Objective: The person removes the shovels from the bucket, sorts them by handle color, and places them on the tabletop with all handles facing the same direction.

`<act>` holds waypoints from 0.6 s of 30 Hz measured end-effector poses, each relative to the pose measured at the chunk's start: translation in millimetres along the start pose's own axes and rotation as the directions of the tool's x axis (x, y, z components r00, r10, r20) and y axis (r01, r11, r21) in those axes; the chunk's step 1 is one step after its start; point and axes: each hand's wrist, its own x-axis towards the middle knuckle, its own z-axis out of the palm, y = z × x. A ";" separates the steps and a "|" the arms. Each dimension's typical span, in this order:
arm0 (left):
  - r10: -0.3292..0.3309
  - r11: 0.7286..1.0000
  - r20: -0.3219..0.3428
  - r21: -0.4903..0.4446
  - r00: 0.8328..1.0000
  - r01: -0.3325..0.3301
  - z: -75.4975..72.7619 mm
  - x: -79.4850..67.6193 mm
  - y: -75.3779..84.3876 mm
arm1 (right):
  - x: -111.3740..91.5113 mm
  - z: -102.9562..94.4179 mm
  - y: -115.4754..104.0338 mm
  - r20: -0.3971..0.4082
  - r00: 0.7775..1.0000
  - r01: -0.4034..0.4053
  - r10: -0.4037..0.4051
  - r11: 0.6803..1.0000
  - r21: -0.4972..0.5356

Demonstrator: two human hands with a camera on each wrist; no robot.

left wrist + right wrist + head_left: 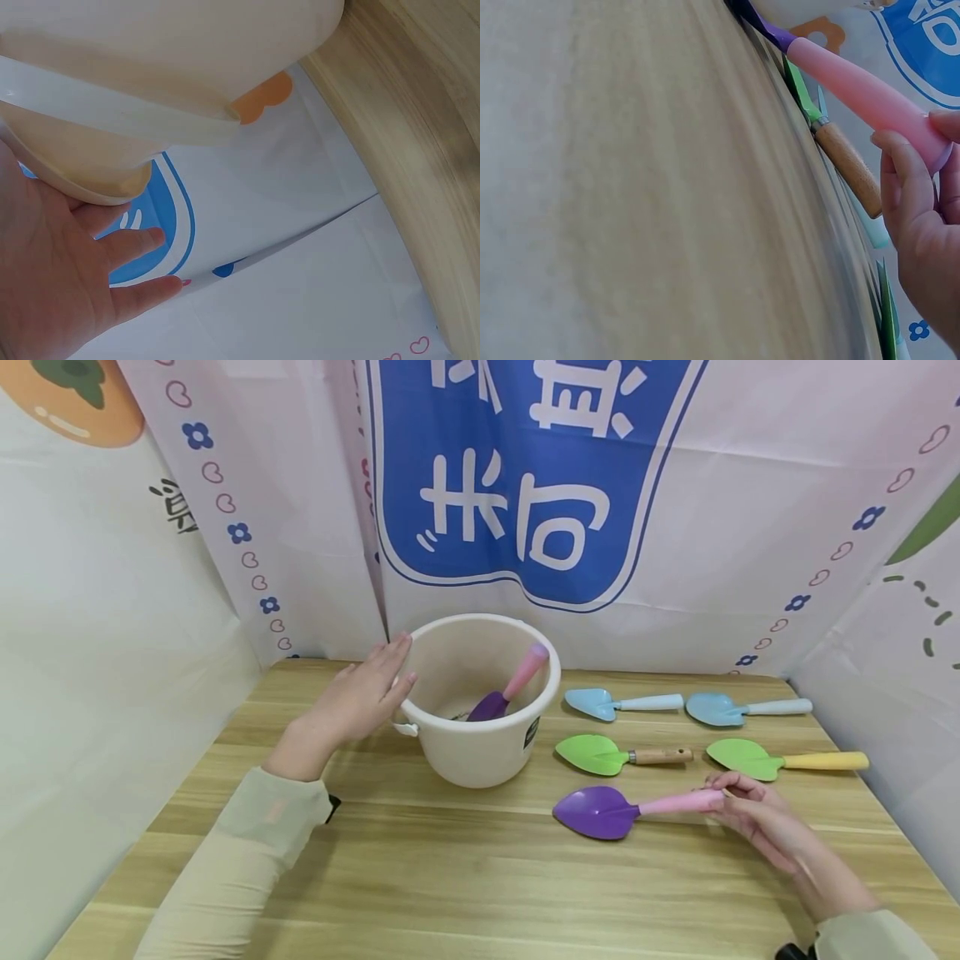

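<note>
A purple trowel with a pink handle [600, 814] lies low over the table, and my right hand [765, 822] pinches the end of its handle between thumb and fingers. The same pink grip [870, 94] shows in the right wrist view. At the left rim of a cream bucket [480, 752] is my left hand [363, 693], its fingers extended against the side. In the left wrist view the left hand [75, 262] has its fingers spread beside the bucket's lip [112, 196]. Inside the bucket a second purple trowel [517, 681] leans with its pink handle up.
Right of the bucket lie two blue trowels [596, 703] [720, 710] at the back. Nearer are a green trowel with a wooden handle [596, 755] and a green one with a yellow handle [750, 760]. A printed cloth [315, 527] hangs behind the wooden table [450, 877].
</note>
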 end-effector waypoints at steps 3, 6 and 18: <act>0.001 1.000 -0.001 -0.003 1.000 -0.001 0.2 0.1 0.0 | 0.4 1.3 -0.5 0.006 1.000 -0.014 0.014 1.000 -0.022; 0.003 1.000 -0.002 -0.003 1.000 -0.003 0.7 0.3 -0.1 | 0.5 1.4 -2.9 0.005 0.999 -0.045 0.045 0.998 -0.046; 0.000 1.000 0.011 0.002 1.000 0.000 0.7 -0.1 -0.4 | 2.2 -5.6 -21.3 -0.088 0.977 -0.212 0.194 0.929 -0.303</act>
